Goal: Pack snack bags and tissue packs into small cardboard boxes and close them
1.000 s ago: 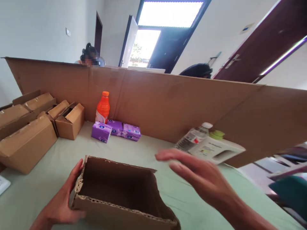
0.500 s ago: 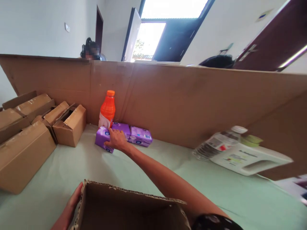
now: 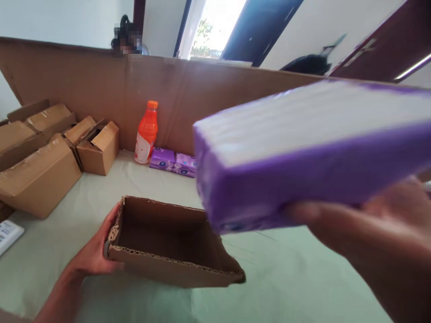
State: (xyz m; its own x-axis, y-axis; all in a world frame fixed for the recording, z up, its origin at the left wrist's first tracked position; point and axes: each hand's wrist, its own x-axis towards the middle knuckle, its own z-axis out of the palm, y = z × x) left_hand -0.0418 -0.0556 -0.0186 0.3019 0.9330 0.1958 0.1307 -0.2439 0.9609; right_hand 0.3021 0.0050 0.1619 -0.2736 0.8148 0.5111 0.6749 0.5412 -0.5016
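Note:
My right hand (image 3: 357, 220) grips a purple and white tissue pack (image 3: 276, 179), raised close to the camera at the right. The pack hides part of the table behind it. With fingers and thumb around its left end, my left hand (image 3: 97, 246) holds an open cardboard box (image 3: 175, 264). Its mouth faces up, and only bare brown walls show inside. Near the back wall two purple tissue packs (image 3: 162, 159) lie side by side, the right one partly covered by the raised pack. An orange bottle (image 3: 147, 133) stands upright beside them.
Several cardboard boxes (image 3: 37, 179) are grouped at the left on the green cloth (image 3: 141, 184). A white object (image 3: 9, 235) lies at the left edge. A tall cardboard wall (image 3: 84, 85) runs along the back, with a person (image 3: 126, 38) beyond it.
My right hand has lifted the front tissue pack from beside the orange bottle and brought it up to the right, near the camera. The open box now shows more fully.

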